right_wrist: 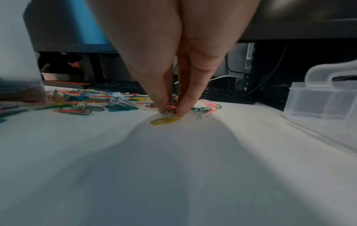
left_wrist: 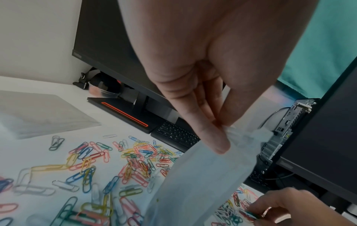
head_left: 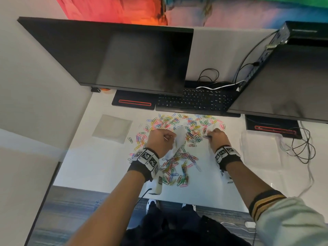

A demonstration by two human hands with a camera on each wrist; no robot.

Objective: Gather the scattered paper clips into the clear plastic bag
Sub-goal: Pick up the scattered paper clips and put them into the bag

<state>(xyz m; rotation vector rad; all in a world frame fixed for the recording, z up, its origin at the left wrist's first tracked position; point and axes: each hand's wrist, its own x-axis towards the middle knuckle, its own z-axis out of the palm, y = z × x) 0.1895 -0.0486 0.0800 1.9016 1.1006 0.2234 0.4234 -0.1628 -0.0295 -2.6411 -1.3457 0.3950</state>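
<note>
Several coloured paper clips (head_left: pixel 179 125) lie scattered across the white desk (head_left: pixel 99 166). My left hand (head_left: pixel 160 137) pinches the top edge of the clear plastic bag (head_left: pixel 179 139) and holds it up over the clips; the bag (left_wrist: pixel 203 175) hangs from my left fingertips (left_wrist: pixel 218 146). My right hand (head_left: pixel 215 134) is down on the desk at the right side of the pile. Its fingertips (right_wrist: pixel 181 107) pinch together on a small bunch of clips, and a yellow clip (right_wrist: pixel 167 119) lies just in front of them.
A keyboard (head_left: pixel 193 100) and two monitors (head_left: pixel 113 55) stand behind the pile. A clear plastic box (head_left: pixel 260 146) sits at the right, with loose cables (head_left: pixel 301 148) beside it. A flat grey square sheet (head_left: pixel 112 127) lies at the left.
</note>
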